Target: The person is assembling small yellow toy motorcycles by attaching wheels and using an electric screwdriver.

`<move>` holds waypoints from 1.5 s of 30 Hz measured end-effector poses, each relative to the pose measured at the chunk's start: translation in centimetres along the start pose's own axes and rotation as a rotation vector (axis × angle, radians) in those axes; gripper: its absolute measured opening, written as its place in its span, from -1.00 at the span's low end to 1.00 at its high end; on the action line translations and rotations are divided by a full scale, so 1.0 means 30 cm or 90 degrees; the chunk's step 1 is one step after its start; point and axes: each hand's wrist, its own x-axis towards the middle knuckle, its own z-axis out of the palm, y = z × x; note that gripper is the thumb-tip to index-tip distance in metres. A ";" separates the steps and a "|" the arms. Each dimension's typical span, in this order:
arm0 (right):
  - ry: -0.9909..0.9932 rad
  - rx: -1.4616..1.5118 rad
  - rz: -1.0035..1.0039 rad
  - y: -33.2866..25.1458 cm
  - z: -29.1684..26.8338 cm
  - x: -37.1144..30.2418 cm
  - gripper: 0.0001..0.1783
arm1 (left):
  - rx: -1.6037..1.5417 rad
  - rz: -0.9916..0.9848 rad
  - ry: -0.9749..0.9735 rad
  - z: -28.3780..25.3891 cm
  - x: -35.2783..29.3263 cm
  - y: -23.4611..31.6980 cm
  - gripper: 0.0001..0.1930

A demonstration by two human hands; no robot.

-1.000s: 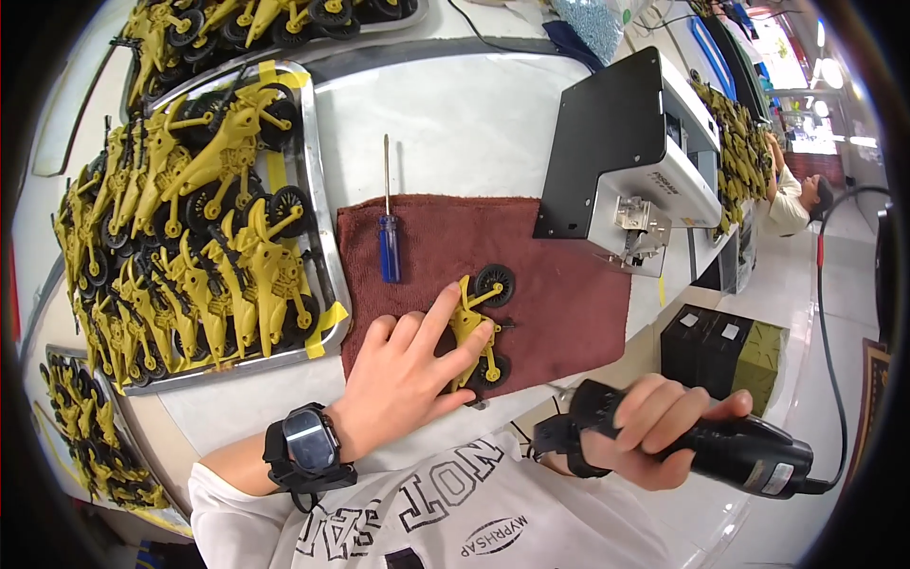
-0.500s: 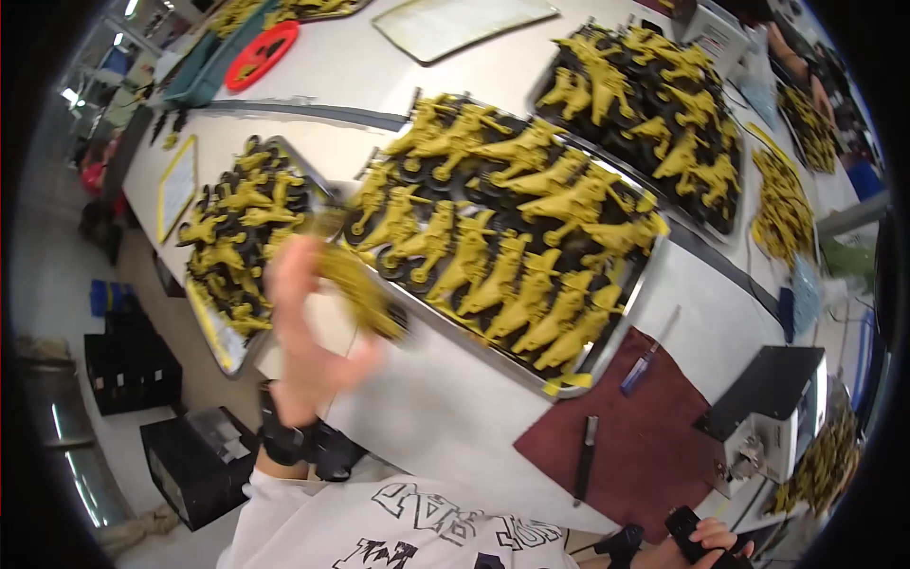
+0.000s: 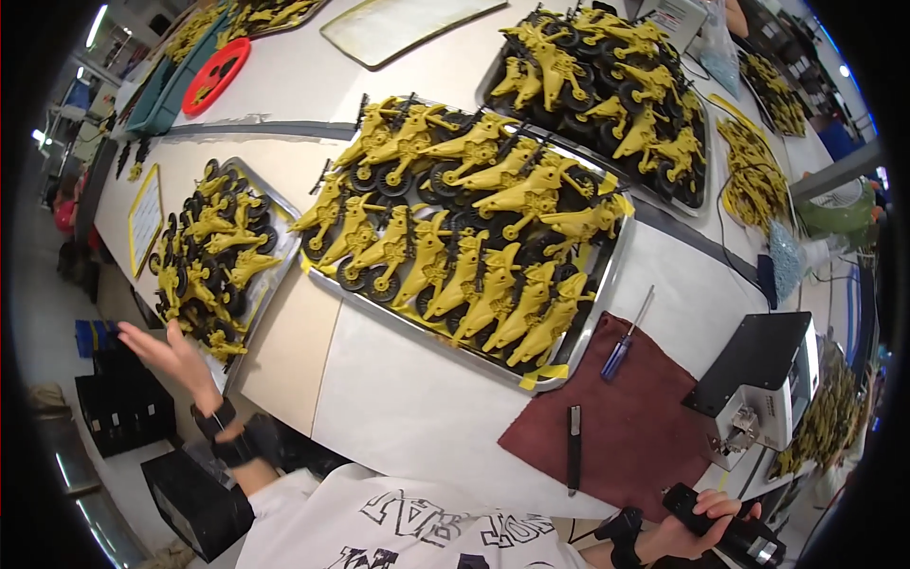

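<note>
My left hand (image 3: 172,358) is stretched out with spread fingers, nothing in it, beside the lower end of the left tray (image 3: 275,275). That tray holds a loose heap of yellow toy motorbike bodies (image 3: 210,228) with black wheels. At the lower right, my right hand (image 3: 706,531) is wrapped round a black electric screwdriver (image 3: 749,542). A larger metal tray (image 3: 427,337) in the middle carries rows of yellow motorbike bodies (image 3: 445,270). The wine-red cloth (image 3: 607,436) nearer me bears a blue-handled screwdriver (image 3: 618,358) and a slim black tool (image 3: 573,450).
Another full tray (image 3: 697,204) stands at the back right. A screw-feeder-like machine (image 3: 749,398) sits right of the cloth. A red round lid (image 3: 216,76) and teal bin (image 3: 161,109) lie far left. Black crates (image 3: 123,408) stand on the floor at left.
My left hand has let go of a yellow motorbike body with a black wheel and moved left, its fingers now spread. My right hand still grips the electric screwdriver. The view has shifted slightly.
</note>
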 end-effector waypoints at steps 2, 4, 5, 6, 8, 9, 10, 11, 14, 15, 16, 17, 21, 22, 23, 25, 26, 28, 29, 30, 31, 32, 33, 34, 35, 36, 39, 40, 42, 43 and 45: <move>-0.043 0.026 -0.005 0.011 -0.045 -0.003 -0.46 | -0.184 0.105 -0.034 -0.090 -0.022 0.392 -0.39; -0.047 0.057 0.009 0.005 -0.045 -0.006 -0.48 | -0.456 0.237 -0.332 -0.125 -0.106 0.618 -0.44; -0.027 0.047 0.009 -0.008 -0.027 -0.009 -0.47 | -0.564 0.311 -0.578 -0.159 -0.143 0.739 -0.48; -0.072 0.043 -0.003 -0.010 -0.010 0.004 -0.47 | -0.573 0.530 -0.702 -0.164 -0.216 0.816 -0.47; -0.091 0.074 0.000 -0.010 0.006 0.010 -0.46 | -0.726 0.850 -0.765 -0.187 -0.355 0.985 -0.63; -0.082 0.069 -0.005 -0.014 0.017 0.004 -0.46 | -0.731 0.880 -0.734 -0.216 -0.426 1.039 -0.69; -0.073 0.064 -0.010 -0.012 0.031 0.000 -0.46 | -0.735 0.910 -0.702 -0.228 -0.494 1.070 -0.74; -0.057 0.046 -0.044 -0.024 0.025 0.004 -0.45 | -0.715 0.973 -0.710 -0.229 -0.542 1.104 -0.77; -0.016 -0.006 -0.058 -0.049 -0.024 0.005 -0.40 | -0.736 1.026 -0.679 -0.212 -0.613 1.168 -0.86; -0.003 -0.018 -0.065 -0.059 -0.038 0.001 -0.40 | -0.724 1.042 -0.711 -0.214 -0.612 1.175 -0.86; 0.023 -0.024 -0.062 -0.065 -0.047 -0.001 -0.40 | -0.706 1.055 -0.745 -0.214 -0.612 1.178 -0.87; 0.047 -0.028 -0.057 -0.068 -0.055 -0.004 -0.41 | -0.732 1.033 -0.718 -0.203 -0.609 1.184 -0.88; 0.132 -0.042 -0.051 -0.060 -0.078 -0.014 -0.40 | -0.715 0.991 -0.647 -0.136 -0.580 1.204 -0.88; 0.126 -0.053 -0.040 -0.055 -0.083 -0.017 -0.39 | -0.694 0.987 -0.664 -0.118 -0.562 1.212 -0.87; 0.119 -0.065 -0.029 -0.051 -0.086 -0.021 -0.38 | -0.679 0.989 -0.669 -0.103 -0.549 1.215 -0.83; 0.122 -0.056 -0.022 -0.044 -0.083 -0.026 -0.39 | -0.663 0.998 -0.669 -0.103 -0.503 1.225 -0.79; 0.122 -0.052 -0.016 -0.039 -0.079 -0.025 -0.39 | -0.726 0.942 -0.700 -0.129 -0.465 1.222 -0.73; 0.144 -0.045 -0.029 -0.048 -0.073 -0.019 -0.40 | -0.835 0.812 -0.670 -0.160 -0.348 1.249 -0.62; 0.159 -0.042 -0.035 -0.058 -0.073 -0.024 -0.41 | -0.874 0.731 -0.615 -0.133 -0.288 1.267 -0.58; 0.160 -0.042 -0.036 -0.062 -0.065 -0.024 -0.41 | -0.802 0.604 -0.556 -0.067 -0.246 1.296 -0.56; 0.161 -0.039 -0.029 -0.057 -0.050 -0.018 -0.40 | -0.604 0.626 -0.428 -0.005 -0.163 1.357 -0.57; 0.159 -0.025 -0.023 -0.051 -0.031 -0.013 -0.40 | -0.482 0.633 -0.463 0.100 -0.150 1.357 -0.60; 0.110 -0.023 -0.019 -0.041 -0.018 -0.011 -0.39 | -0.413 0.636 -0.545 0.154 -0.131 1.373 -0.60; 0.059 -0.020 -0.024 -0.038 -0.018 -0.014 -0.37 | -0.410 0.633 -0.529 0.160 -0.131 1.363 -0.60; 0.053 -0.026 -0.020 -0.050 -0.017 -0.011 -0.36 | -0.388 0.610 -0.556 0.144 -0.136 1.347 -0.59; 0.061 -0.042 -0.017 -0.055 -0.012 -0.022 -0.35 | -0.374 0.600 -0.589 0.136 -0.148 1.352 -0.58; 0.049 -0.053 -0.037 -0.040 -0.025 -0.025 -0.43 | -0.662 0.505 -0.370 0.021 -0.148 1.340 -0.49; 0.072 -0.056 -0.041 -0.040 -0.034 -0.027 -0.44 | -0.741 0.436 -0.377 -0.048 -0.163 1.320 -0.41; 0.049 -0.084 -0.035 -0.079 -0.061 -0.018 -0.44 | -0.640 0.485 -0.561 -0.205 -0.242 1.297 -0.27; 0.107 -0.079 -0.015 -0.075 -0.041 -0.011 -0.41 | -0.619 0.552 -0.678 -0.248 -0.318 1.300 -0.23; 0.160 -0.056 0.003 -0.049 -0.004 -0.008 -0.36 | -0.581 0.615 -0.851 -0.258 -0.490 1.253 -0.12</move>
